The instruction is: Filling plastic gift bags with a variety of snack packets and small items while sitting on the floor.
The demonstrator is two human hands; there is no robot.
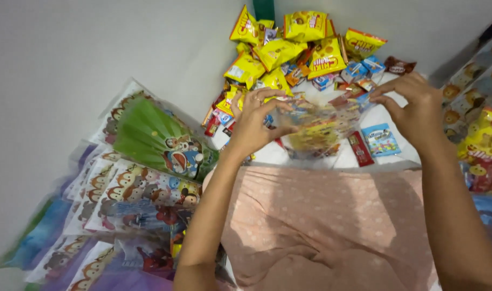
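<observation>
— What is the head view showing?
— The left hand (254, 121) and right hand (413, 105) are pinching opposite ends of a clear bag (316, 129) of snacks, fingers closed on it, above the lap.
— And around them?
— Yellow packets (289, 46) are lying piled ahead; printed bags (138, 183) are fanning out at left.

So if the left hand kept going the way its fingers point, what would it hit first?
The left hand points right, pinching the clear plastic bag of snacks that both hands hold. It would press into that bag first, then probably the right hand.
</observation>
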